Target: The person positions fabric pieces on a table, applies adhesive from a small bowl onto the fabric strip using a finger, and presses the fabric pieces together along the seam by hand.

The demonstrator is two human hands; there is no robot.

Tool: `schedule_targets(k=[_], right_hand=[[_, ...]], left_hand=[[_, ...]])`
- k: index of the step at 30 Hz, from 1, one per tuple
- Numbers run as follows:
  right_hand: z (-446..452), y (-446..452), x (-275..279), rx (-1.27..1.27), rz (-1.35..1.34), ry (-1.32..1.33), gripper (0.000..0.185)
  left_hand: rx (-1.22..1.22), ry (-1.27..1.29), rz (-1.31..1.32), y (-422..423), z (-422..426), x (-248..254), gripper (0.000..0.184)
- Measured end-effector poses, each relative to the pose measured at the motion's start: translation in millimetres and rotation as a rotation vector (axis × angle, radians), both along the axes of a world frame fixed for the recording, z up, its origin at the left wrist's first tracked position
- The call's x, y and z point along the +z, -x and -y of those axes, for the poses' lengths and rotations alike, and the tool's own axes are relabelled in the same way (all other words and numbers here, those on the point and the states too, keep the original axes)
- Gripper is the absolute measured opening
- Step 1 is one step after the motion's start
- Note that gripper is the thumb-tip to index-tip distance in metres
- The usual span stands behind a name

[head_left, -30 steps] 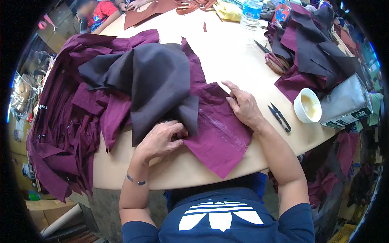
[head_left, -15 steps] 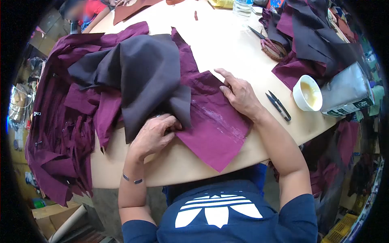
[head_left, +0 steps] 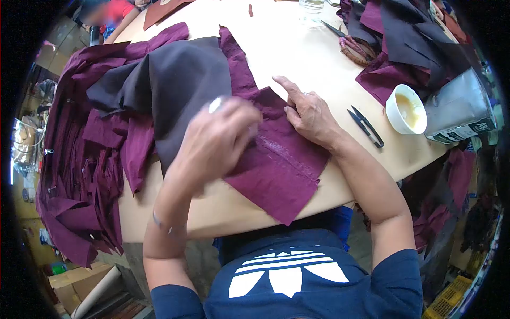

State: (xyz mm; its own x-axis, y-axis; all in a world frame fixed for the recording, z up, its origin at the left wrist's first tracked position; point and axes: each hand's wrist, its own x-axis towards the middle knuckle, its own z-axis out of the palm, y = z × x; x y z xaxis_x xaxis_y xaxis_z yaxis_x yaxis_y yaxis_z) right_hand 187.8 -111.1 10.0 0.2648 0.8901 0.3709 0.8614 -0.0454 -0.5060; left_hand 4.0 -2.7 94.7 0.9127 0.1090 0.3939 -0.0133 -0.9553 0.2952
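Observation:
A purple cloth piece point(head_left: 276, 178) lies flat before me, with whitish streaks along a slanting line across it. My right hand point(head_left: 311, 118) rests at its upper right edge, index finger stretched out and the other fingers partly bent. My left hand point(head_left: 218, 138) is raised over the cloth's left side and smeared by motion, so its grip is unclear. A ring shows on it. Beneath and beyond the left hand, a dark grey cloth point(head_left: 183, 80) covers part of the purple one.
Purple cloth strips point(head_left: 79, 159) hang over the table's left edge. On the right are thread snips point(head_left: 366, 127), a white bowl of pale paste point(head_left: 396, 117), a metal tin point(head_left: 459, 111), scissors point(head_left: 357, 50) and piled cloth point(head_left: 414, 42). Another person point(head_left: 114, 13) sits at the far left.
My left hand has lifted from the dark cloth's lower edge and moved up and right. The dark cloth's lower right corner no longer shows over the purple piece. My right hand stays at the cloth's edge.

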Motion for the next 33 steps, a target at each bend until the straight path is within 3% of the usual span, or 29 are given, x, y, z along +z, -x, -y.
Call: schedule_targets(k=[2, 5, 8, 15, 18, 19, 22, 23, 25, 26, 28, 33], right_hand=[[0.2, 1.6, -0.2, 0.001, 0.013, 0.027, 0.067], [0.9, 2.1, -4.3, 0.018, 0.063, -0.042, 0.066], [1.0, 3.7, -6.8, 0.02, 0.105, -0.106, 0.066], [-2.2, 3.7, -14.2, 0.019, 0.137, -0.19, 0.066], [-1.2, 4.6, -11.0, -0.007, 0.117, -0.143, 0.065], [-0.6, 4.4, -8.5, -0.016, 0.105, -0.116, 0.065], [0.1, 3.6, -6.6, -0.05, 0.074, -0.113, 0.063], [-0.2, 4.0, -8.1, -0.05, 0.059, -0.116, 0.064], [-2.0, 3.3, -10.5, -0.045, 0.036, -0.118, 0.065], [-2.3, 3.7, -10.7, -0.041, 0.035, -0.12, 0.065], [-1.8, 4.2, -10.0, -0.038, 0.036, -0.122, 0.064], [-1.4, 8.6, -6.9, -0.011, 0.048, -0.1, 0.062]], left_hand=[[0.085, -0.01, -0.103, -30.5, -26.4, -8.2, 0.016], [0.278, -0.217, -0.319, -64.5, -77.2, -51.4, 0.042], [0.368, -0.1, -0.376, -75.1, -91.1, -50.0, 0.025], [0.494, -0.268, -0.194, -63.2, -139.1, -77.5, 0.011], [0.433, -0.124, -0.009, -64.5, -139.3, -72.2, 0.009], [0.318, -0.13, 0.183, -64.9, -127.4, -65.2, 0.009], [0.182, -0.052, 0.301, -54.1, -57.5, -36.6, 0.01], [0.139, 0.02, 0.258, -44.5, -30.9, -36.8, 0.015], [0.032, -0.148, 0.046, -20.2, 4.3, -47.6, 0.025], [-0.041, -0.282, 0.01, -8.9, 14.9, -55.3, 0.022], [-0.042, -0.292, -0.015, 14.2, 16.2, -70.6, 0.022], [0.376, -0.386, -0.201, 58.0, -25.1, -58.5, 0.014]])
